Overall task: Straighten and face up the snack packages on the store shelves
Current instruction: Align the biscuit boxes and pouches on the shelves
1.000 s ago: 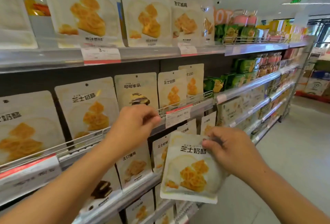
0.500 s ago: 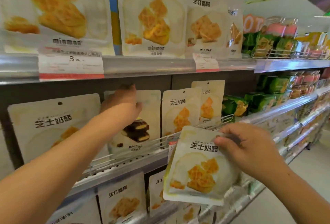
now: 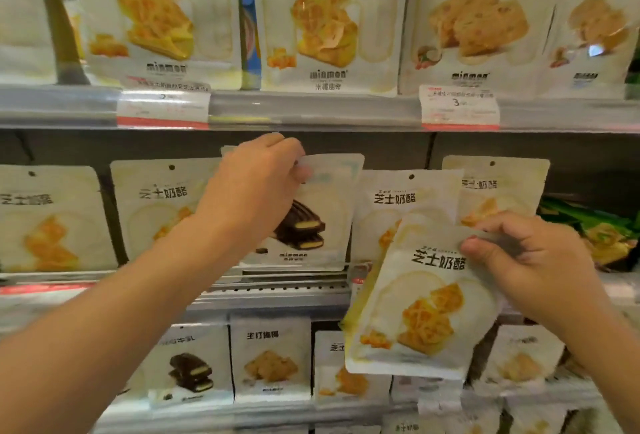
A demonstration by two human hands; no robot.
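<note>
Left hand (image 3: 258, 187): fingers curled, pinching chocolate pack (image 3: 311, 222) top, middle shelf (image 3: 277, 291).
Right hand (image 3: 533, 260): gripping cheese pack (image 3: 419, 309) at its 2 o'clock corner.

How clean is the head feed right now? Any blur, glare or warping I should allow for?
Head view: price tags smeared by blur, small print unreadable; glare spot on the top-right packet; shelf rail bows from the wide lens; the held cheese packet and both hands, left hand and right hand, stay fairly sharp.
</note>
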